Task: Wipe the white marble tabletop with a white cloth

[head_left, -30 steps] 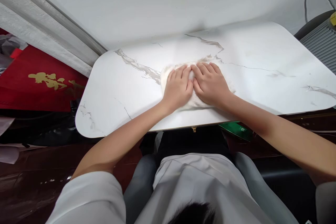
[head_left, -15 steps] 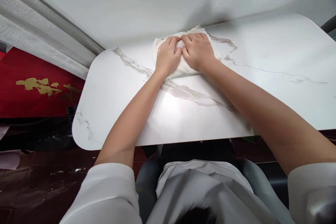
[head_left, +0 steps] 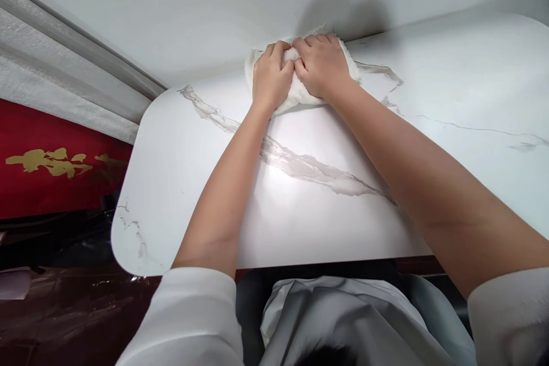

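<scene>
Cloth up at the bench's far edge, both hands on it!
The cloth (head_left: 300,94) lies with its long axis left to right, beside the wall (head_left: 193,6); wall blocks the far side, bare bench (head_left: 326,229) nearer. Red cloth (head_left: 60,183) sits off left. Left hand (head_left: 272,77) and right hand (head_left: 323,66) press down, fingers half curled; whether either grip pinches fabric, can't tell.
</scene>
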The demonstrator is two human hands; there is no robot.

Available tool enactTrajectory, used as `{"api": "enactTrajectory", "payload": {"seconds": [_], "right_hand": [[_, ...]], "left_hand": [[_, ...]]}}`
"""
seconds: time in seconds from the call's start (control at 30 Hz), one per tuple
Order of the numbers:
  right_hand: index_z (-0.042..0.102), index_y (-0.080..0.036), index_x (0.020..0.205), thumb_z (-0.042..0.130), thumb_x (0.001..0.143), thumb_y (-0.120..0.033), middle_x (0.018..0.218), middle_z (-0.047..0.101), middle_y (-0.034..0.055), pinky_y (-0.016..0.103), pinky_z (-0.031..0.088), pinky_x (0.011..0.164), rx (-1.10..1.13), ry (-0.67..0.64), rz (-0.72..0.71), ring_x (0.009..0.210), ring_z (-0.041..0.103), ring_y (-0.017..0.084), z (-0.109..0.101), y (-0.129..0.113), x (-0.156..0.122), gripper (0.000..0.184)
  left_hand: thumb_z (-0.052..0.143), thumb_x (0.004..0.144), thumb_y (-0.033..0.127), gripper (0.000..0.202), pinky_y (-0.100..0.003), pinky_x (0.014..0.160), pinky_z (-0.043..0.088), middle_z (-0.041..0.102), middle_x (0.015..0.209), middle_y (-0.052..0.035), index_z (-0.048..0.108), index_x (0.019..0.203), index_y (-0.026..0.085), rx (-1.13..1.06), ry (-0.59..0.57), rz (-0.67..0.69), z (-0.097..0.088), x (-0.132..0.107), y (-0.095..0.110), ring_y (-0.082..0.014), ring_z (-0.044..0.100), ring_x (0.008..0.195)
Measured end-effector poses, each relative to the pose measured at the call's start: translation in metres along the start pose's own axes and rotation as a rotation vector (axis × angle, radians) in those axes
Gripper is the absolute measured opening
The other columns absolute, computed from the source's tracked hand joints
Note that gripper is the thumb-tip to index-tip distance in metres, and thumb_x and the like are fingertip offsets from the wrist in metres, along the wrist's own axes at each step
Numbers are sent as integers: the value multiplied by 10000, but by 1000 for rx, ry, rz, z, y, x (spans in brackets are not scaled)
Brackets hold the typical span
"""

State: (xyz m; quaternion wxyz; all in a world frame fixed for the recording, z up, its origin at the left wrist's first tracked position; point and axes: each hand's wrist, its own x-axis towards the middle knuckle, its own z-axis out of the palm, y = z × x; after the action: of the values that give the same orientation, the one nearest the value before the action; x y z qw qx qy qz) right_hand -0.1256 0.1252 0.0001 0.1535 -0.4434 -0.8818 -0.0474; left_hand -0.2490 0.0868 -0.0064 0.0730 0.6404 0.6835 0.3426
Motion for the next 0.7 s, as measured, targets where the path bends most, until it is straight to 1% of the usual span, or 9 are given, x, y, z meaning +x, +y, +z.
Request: {"api": "enactTrajectory", "payload": {"seconds": [0.07,0.17,0.23,0.33,0.4,0.47,0.5,0.6,0.7], "right_hand": [[573,-180,1311,281,1015,-284,1234,624,107,479,423,1046,-2,4,6,1168,547,300,1,0,2,428],[568,-97,1301,330,996,-218,1236,618,120,449,405,1062,6,21,-13,1184,548,293,1,1,1,405],[565,-83,1303,350,989,-191,1236,617,122,424,383,1079,9,20,-16,1201,542,284,1,1,-2,396],[530,-68,1337,295,1007,-212,1274,601,126,409,350,1097,10,3,-29,1233,517,274,2,1,-6,430],[497,-68,1367,254,1001,-221,1304,584,133,419,327,1110,10,-11,-36,1240,503,269,2,0,-9,465],[478,-74,1395,245,985,-233,1326,571,144,442,304,1122,12,-34,-32,1238,492,272,2,-2,-15,497],[474,-77,1405,239,981,-243,1335,564,150,453,289,1130,18,-40,-30,1242,484,276,1,-3,-20,513],[462,-61,1423,194,986,-270,1362,542,172,491,257,1137,55,-23,-36,1274,454,295,-2,-10,-38,554],[446,-47,1430,201,985,-274,1390,511,197,535,243,1127,86,-4,-47,1304,432,319,-9,-19,-63,556]], "left_hand": [[457,895,204,222,-463,1103,446,637,1210,-17,546,1022,362,6,1,-7,0,2,0,-244,553,1168],[457,909,167,238,-417,1104,442,633,1225,-22,546,1042,343,28,0,-19,0,2,0,-218,551,1171],[451,911,148,273,-396,1101,432,627,1246,-9,550,1069,348,43,-4,-16,0,2,0,-215,545,1190],[460,935,153,283,-396,1124,394,609,1302,13,546,1139,328,68,-43,-34,0,0,-1,-211,514,1218],[467,944,154,290,-399,1139,368,595,1333,-7,545,1197,274,76,-61,-28,0,-3,-1,-212,504,1237],[464,946,155,301,-399,1138,355,591,1342,-44,559,1222,229,74,-55,4,0,-10,-2,-233,510,1268],[465,947,159,303,-397,1134,354,592,1342,-56,570,1223,226,73,-49,26,-1,-14,-2,-243,515,1282],[484,944,173,292,-392,1123,362,611,1327,-63,595,1202,256,80,-44,66,-5,-33,1,-246,537,1281],[491,946,182,303,-402,1124,368,617,1330,-66,591,1220,264,93,-45,93,-12,-58,6,-239,544,1273]]}}
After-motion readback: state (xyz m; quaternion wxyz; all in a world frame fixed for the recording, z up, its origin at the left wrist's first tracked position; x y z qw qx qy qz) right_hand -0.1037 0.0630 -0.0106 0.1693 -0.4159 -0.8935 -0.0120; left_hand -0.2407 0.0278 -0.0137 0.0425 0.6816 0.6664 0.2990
